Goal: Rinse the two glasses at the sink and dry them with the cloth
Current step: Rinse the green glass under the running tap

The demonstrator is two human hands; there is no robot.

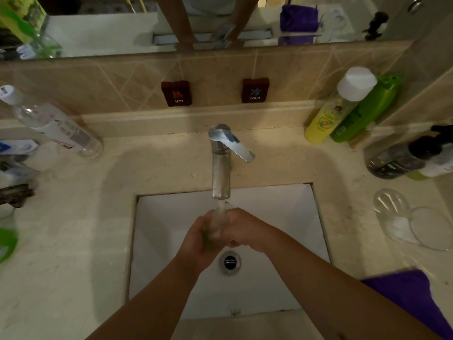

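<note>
Beige tiled wall w/ mirror above marble-look counter; dim, warm light.

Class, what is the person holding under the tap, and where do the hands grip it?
A glass, gripped around its sides by both hands, left hand and right hand.

Clear plastic bottle with white cap lying tilted on desk, far left. Yellow bottle with white cap and green bottle leaning together, back right. Dark pump bottle right edge. HOT plaque and COLD plaque on tiled wall. Mirror above.
</note>
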